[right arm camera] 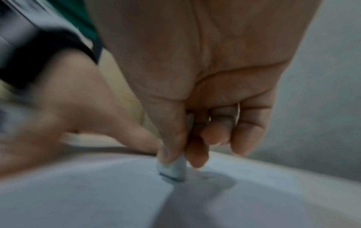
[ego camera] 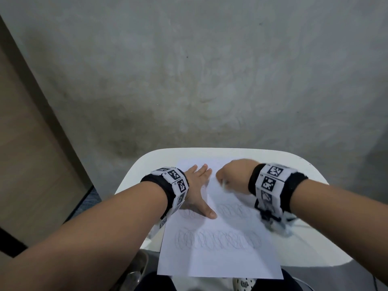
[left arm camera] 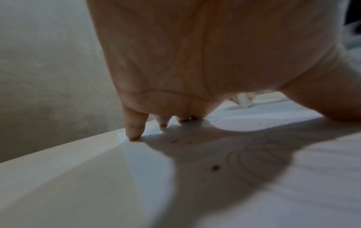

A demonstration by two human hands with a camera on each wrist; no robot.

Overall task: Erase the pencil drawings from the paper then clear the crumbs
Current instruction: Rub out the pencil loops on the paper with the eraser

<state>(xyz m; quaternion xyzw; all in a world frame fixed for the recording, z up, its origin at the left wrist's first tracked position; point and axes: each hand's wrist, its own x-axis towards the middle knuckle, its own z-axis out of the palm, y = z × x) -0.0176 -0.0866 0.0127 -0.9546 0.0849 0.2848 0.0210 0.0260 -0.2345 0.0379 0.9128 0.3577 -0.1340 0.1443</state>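
A white paper lies on a small white table, its near edge hanging over the table's front. Rows of looping pencil drawings cross its middle and lower part. My left hand presses flat on the paper's upper left, fingers spread. My right hand pinches a small white eraser between thumb and fingers, its tip on the upper part of the paper; the hand is motion-blurred. Dark eraser crumbs dot the paper near my left fingers.
A grey concrete wall rises right behind the table. A brown wooden panel stands at the left. Below the table's front edge are my legs and a patterned shoe.
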